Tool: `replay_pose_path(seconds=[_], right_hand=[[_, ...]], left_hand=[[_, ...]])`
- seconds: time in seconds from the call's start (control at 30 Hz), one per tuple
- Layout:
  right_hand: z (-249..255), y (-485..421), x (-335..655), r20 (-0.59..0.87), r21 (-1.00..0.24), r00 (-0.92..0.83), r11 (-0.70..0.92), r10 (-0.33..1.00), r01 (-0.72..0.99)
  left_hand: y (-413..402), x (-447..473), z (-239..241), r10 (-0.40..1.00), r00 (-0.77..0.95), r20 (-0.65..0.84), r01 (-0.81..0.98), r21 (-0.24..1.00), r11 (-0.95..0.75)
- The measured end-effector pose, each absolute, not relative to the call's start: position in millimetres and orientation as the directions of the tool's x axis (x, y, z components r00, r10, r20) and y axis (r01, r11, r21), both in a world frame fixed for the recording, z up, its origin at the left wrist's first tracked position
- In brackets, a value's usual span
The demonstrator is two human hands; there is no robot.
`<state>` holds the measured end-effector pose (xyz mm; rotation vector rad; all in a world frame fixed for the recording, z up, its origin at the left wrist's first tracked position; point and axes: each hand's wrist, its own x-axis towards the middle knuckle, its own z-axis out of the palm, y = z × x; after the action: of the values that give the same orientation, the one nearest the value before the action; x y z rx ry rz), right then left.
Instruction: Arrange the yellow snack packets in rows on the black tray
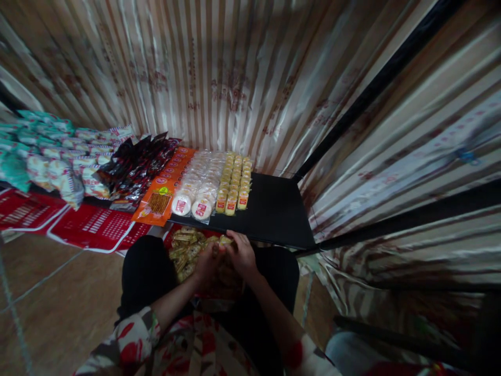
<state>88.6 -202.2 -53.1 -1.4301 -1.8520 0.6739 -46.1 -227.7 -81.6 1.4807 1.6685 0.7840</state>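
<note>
My left hand (pixel 208 259) and my right hand (pixel 243 255) meet over my lap, at the front edge of a black shelf (pixel 276 209). Their fingers are closed around a small yellow snack packet (pixel 225 240), mostly hidden by them. Below and to the left of them, many similar yellowish snack packets (pixel 187 250) lie in a reddish container between my knees. On the shelf in front, small yellow packets (pixel 230 183) stand in neat rows. Beside these lie rows of white round packaged crackers (pixel 192 204).
Farther left along the shelf are an orange snack bag (pixel 159 196), a heap of dark red packets (pixel 136 167), and white and green bags (pixel 58 151). Red printed sheets (pixel 92 224) hang below the shelf edge. A striped curtain (pixel 235 78) backs it, and black frame bars (pixel 364 96) slant at right.
</note>
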Motion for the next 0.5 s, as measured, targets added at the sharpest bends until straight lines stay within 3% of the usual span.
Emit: replay_pose_path(seconds=[0.17, 0.3, 0.5], right_hand=[[-44.3, -184.6, 105.6, 0.093, -0.912, 0.084, 0.051, 0.992, 0.407], [-44.4, -163.9, 115.2, 0.090, -0.965, 0.134, 0.053, 0.987, 0.258], [-38.3, -126.3, 126.5, 0.155, -0.936, 0.249, 0.062, 0.956, 0.347]], left_hand=[[-197.1, -23.5, -46.7, 0.997, -0.060, -0.054, 0.434, 0.898, 0.075], [-172.6, -4.1, -31.2, 0.998, -0.057, -0.016, 0.400, 0.916, 0.037], [-160.4, 12.8, -29.4, 0.986, -0.080, 0.148, 0.463, 0.882, -0.095]])
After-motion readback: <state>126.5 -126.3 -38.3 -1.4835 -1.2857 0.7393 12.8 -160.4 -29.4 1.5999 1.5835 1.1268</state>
